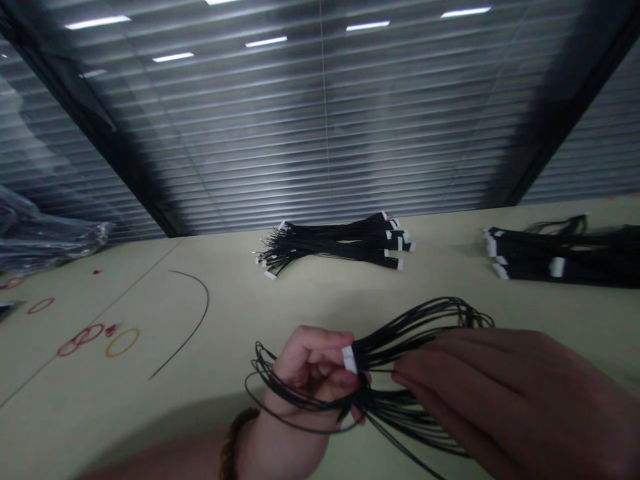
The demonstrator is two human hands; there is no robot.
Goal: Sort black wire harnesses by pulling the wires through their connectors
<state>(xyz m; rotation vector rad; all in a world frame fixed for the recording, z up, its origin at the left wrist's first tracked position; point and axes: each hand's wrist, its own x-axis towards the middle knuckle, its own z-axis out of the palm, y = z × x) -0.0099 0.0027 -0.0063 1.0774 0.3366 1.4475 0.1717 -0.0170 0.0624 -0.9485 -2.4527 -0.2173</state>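
Note:
My left hand (313, 380) grips a white connector (350, 359) between thumb and fingers, and a bundle of black wires (425, 327) runs out of it to the right. More of the black wires cross that palm and loop over the wrist, which wears a dark bracelet (233, 443). On the right, my right hand (500, 393) has its fingers pressed together, the tips at a single black wire (381, 371) beside the connector. Its back hides part of the bundle, and its thumb is hidden.
Behind lies a pile of black wire harnesses (340, 241) with white connectors. Another harness stack (575, 257) sits at right. To the left are a loose wire (203, 313), red rubber bands (80, 340), a yellow rubber band (123, 343) and a clear plastic bag (50, 233). Blinds (320, 133) rise behind.

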